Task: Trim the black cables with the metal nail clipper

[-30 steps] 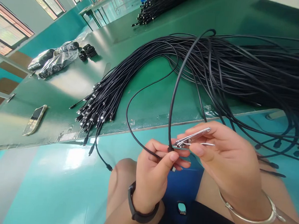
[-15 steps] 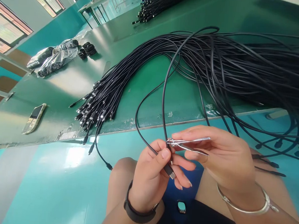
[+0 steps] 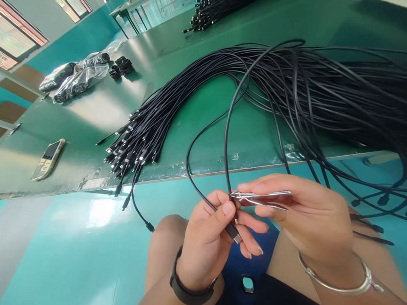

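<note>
My left hand (image 3: pixel 207 233) is closed on the ends of a black cable (image 3: pixel 226 140), pinching it between thumb and forefinger. A connector plug (image 3: pixel 233 232) with a metal tip sticks out below the thumb, and a second, smaller tip shows beside it. In my right hand (image 3: pixel 315 214), thumb and fingers grip a silver nail clipper (image 3: pixel 263 197) by its lever and body. Its jaws touch the cable just above my left thumb; whether they bite into it I cannot tell. From my hands the cable loops up to the pile on the table.
Across the green table (image 3: pixel 206 102) lies a large bundle of black cables (image 3: pixel 201 74), its plugs fanned at the left. A handheld device (image 3: pixel 48 159), bagged cables (image 3: pixel 80 78) and another cable bundle (image 3: pixel 207 14) also lie there. Several loose cable ends hang over the right front edge.
The whole view has shifted slightly, so everything sits a little further right. Both hands keep nearly the same pose, with the nail clipper still against the cable.
</note>
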`<move>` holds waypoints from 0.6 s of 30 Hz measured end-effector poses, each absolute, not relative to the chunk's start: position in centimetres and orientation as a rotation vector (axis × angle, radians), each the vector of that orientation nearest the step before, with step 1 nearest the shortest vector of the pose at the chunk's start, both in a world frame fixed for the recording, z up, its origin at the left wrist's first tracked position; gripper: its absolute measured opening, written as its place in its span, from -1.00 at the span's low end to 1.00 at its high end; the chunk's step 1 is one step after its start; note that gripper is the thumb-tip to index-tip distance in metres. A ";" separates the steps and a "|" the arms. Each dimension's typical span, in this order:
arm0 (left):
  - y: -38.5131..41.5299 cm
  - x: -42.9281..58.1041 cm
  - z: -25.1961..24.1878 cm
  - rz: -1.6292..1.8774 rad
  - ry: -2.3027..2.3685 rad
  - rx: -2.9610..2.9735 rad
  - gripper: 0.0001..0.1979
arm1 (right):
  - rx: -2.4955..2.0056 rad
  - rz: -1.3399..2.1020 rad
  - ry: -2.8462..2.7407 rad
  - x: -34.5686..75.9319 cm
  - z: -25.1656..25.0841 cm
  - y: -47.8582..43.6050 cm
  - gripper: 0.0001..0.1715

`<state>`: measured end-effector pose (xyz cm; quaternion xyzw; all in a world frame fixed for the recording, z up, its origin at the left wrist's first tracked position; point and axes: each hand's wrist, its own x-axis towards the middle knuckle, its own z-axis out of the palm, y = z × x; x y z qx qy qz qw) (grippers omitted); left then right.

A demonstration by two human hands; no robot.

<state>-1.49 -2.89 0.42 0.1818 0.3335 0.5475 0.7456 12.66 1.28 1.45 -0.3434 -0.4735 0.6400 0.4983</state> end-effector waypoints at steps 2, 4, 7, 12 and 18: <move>-2.9 -1.5 0.5 1.203 0.756 0.400 -0.75 | -0.848 1.536 -1.132 12.5 1.5 1.3 -0.88; -2.9 -1.5 0.7 1.206 0.814 0.413 -0.74 | -0.870 1.538 -1.115 12.3 1.5 1.2 -0.89; -3.0 -1.6 1.1 1.215 0.940 0.453 -0.71 | -0.882 1.566 -1.084 12.1 1.4 1.1 -0.86; -3.3 -1.9 1.3 1.229 1.050 0.532 -0.77 | -0.785 1.600 -0.989 12.1 1.0 1.4 -0.88; -3.5 -1.8 1.1 1.273 1.004 0.666 -0.87 | -0.797 1.621 -0.974 12.3 0.7 2.0 -0.90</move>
